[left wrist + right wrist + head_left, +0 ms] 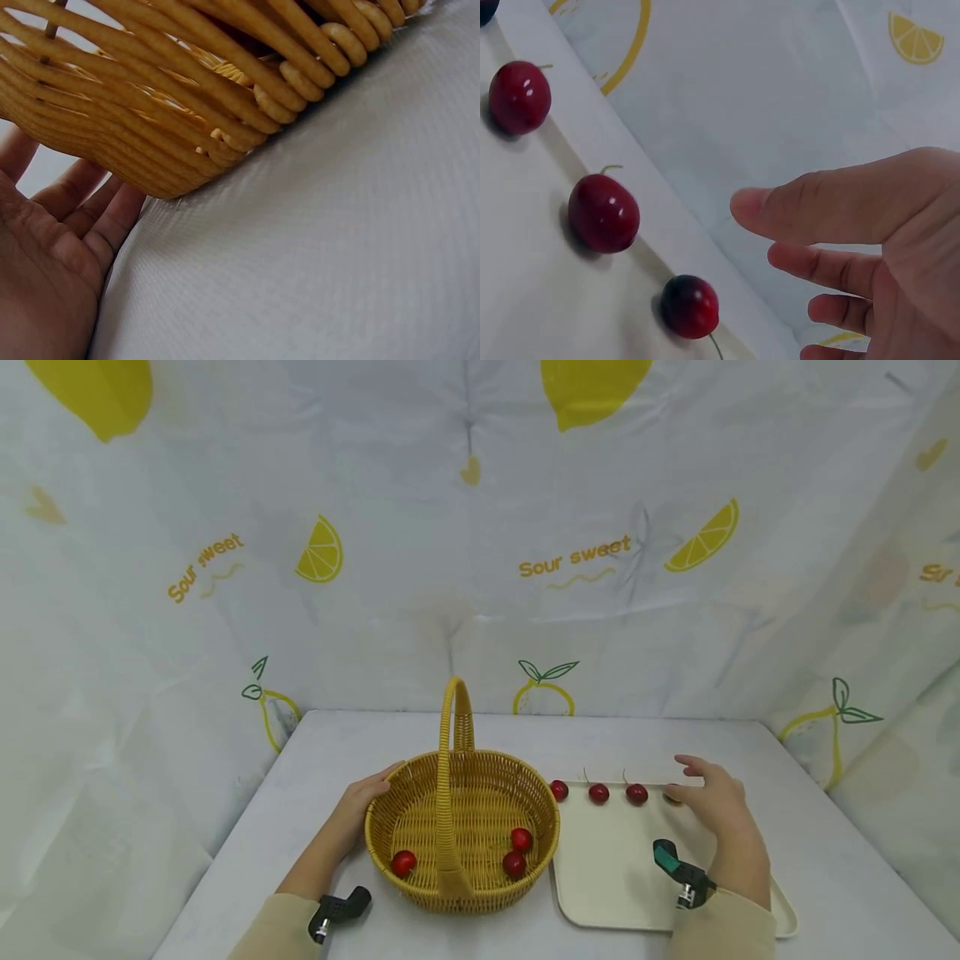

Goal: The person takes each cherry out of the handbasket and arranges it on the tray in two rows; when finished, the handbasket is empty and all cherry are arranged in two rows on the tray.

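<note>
A woven wicker basket with a tall arched handle stands in the middle of the table and contains three red cherries, one cherry at the left and two at the right. My left hand rests against the basket's left side, fingers fairly straight along the weave. Over the back right of a cream tray, my right hand hovers with thumb and fingers apart, holding nothing. It is nearest to the end cherry, partly hidden behind the thumb in the head view.
More stemmed cherries lie in a row along the tray's back edge. The tray sits right beside the basket. A white table ends at a hanging lemon-print cloth. Both wrists carry small black devices.
</note>
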Demonstrator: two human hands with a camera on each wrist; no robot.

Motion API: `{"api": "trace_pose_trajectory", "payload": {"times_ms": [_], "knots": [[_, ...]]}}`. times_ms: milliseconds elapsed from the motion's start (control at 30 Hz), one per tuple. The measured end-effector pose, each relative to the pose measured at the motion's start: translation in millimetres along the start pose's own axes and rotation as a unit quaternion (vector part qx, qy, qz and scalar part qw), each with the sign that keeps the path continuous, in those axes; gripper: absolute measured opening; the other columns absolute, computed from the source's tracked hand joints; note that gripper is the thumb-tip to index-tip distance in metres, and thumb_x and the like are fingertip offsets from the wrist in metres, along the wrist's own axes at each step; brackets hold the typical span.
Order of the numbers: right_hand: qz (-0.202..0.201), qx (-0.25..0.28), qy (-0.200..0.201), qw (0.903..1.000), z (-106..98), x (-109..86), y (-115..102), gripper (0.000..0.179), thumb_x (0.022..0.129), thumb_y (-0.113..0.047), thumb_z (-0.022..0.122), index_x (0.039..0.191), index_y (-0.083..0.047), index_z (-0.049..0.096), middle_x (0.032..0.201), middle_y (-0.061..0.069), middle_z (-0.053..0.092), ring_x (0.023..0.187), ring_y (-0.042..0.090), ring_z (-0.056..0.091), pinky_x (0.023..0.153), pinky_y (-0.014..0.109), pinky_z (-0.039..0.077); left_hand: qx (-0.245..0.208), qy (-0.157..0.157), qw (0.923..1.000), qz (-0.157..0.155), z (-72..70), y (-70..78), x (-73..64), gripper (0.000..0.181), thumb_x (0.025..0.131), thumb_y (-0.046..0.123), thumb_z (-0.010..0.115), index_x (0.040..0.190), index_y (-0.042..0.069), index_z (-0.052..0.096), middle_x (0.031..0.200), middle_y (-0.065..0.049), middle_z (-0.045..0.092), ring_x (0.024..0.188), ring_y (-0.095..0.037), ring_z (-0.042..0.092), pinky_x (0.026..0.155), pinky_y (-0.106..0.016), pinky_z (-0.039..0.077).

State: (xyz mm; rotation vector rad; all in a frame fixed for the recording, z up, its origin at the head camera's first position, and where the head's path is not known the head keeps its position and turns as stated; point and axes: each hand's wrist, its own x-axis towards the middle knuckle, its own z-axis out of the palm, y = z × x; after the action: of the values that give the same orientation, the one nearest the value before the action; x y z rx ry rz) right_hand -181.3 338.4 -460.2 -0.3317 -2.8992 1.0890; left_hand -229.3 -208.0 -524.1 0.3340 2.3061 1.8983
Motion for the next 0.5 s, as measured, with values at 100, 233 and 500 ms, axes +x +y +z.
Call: {"api": "trace_pose_trajectory", "payload": {"times_ms": [100,233,500], "knots": [[-0.028,0.012,0.009,0.9995,-4.6,-5.2,-12.1,0.072,0.098,-0.028,0.067,0.156,0.000,0.036,0.146,0.035,0.041,0.131,0.058,0.032,0.095,0.072,0.042,-0.003,0.000,1.0000,0.000,-0.2,-1.1,1.0,0.050,0.106,0.030,0.044,0.152,0.014,0.052,0.156,0.000,0.048,0.150,-0.022,0.033,0.123,-0.043,0.018],[-0.061,0.033,0.026,0.9973,-7.4,-12.0,-32.1,0.070,0.099,-0.030,0.067,0.156,-0.002,0.037,0.145,0.030,0.046,0.121,0.048,0.042,0.082,0.054,0.051,-0.006,0.000,1.0000,-0.002,-0.4,-2.1,1.4,0.050,0.106,0.030,0.045,0.152,0.014,0.052,0.156,0.000,0.048,0.150,-0.022,0.033,0.123,-0.043,0.019],[-0.142,0.080,0.045,0.9855,-6.8,-22.8,-67.7,0.063,0.100,-0.033,0.067,0.154,-0.009,0.046,0.137,0.020,0.057,0.105,0.026,0.047,0.058,0.027,0.042,-0.005,-0.004,1.0000,0.004,-1.1,-1.0,0.5,0.050,0.106,0.030,0.045,0.153,0.012,0.051,0.157,-0.003,0.047,0.151,-0.024,0.031,0.123,-0.044,0.018]]}}
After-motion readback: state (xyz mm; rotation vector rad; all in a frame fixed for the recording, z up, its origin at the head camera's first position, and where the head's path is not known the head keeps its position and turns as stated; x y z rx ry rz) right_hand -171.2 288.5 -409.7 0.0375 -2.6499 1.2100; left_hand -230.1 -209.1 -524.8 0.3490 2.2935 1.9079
